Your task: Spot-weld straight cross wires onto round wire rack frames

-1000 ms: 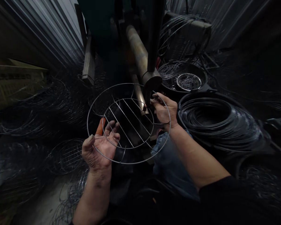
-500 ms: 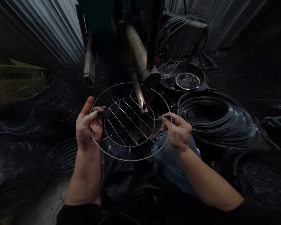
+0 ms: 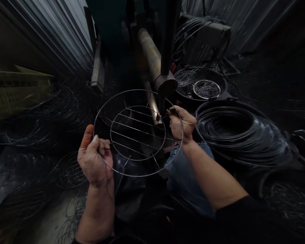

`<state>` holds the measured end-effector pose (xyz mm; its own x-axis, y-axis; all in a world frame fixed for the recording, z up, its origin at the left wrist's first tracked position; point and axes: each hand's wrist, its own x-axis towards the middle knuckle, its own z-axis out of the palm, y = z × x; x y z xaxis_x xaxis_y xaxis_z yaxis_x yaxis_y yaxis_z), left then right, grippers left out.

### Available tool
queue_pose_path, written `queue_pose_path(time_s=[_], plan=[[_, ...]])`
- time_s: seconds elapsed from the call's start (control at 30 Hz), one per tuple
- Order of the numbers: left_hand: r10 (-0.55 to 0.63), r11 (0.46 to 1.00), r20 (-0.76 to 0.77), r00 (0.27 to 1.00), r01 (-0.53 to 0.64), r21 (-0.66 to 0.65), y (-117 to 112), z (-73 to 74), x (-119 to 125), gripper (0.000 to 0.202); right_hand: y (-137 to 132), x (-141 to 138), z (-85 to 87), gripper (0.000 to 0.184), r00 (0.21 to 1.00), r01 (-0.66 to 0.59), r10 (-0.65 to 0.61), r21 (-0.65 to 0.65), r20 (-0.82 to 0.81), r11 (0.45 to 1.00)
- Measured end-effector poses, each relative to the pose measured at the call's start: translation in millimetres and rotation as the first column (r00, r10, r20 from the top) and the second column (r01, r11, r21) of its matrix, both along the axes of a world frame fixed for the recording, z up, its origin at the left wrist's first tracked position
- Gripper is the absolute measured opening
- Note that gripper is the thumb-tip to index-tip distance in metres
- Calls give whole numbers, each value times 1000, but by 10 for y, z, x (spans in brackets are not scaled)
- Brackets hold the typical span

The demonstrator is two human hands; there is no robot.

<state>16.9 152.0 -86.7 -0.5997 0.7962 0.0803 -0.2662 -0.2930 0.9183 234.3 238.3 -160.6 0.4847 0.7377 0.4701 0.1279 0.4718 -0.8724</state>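
Note:
A round wire rack (image 3: 138, 132), with an outer ring, a smaller inner ring and several parallel bars, hangs in the air before me. My left hand (image 3: 95, 159) pinches its outer ring at the left; an orange cover sits on one finger. At the right side my right hand (image 3: 181, 123) is closed, its fingers by the ring and near a short spoke. Part of the rack's far right lies by the copper-tipped lower electrode (image 3: 155, 113) of a welding machine. The thick upper arm (image 3: 152, 56) of the machine stands above it.
A large coil of wire (image 3: 226, 130) lies to the right. Behind it is a dark pan (image 3: 180, 88) holding wire pieces and a small round bowl (image 3: 206, 89). More wire racks (image 3: 72, 169) are stacked at the left, near a yellowish box (image 3: 20, 91).
The wire rack has turned, its bars now lying closer to level across my view. My right hand has moved up along the rim, and my left hand has moved down.

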Motion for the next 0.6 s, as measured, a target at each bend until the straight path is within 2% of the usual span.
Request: queue_pose_path(time_s=[0.2, 0.47, 0.6], plan=[[-29, 1000, 50, 998, 29, -3, 42, -30, 4, 38, 90, 17, -7, 12, 998, -60, 59, -20, -3, 998], [-38, 999, 87, 995, 39, -8, 81, -21, -1, 38, 113, 19, 109, 10, 995, -96, 96, 4, 4, 995], [-47, 998, 122, 991, 52, -36, 93, -58, -16, 36, 152, 13, 148, 11, 993, -116, 116, -37, 18, 993]])
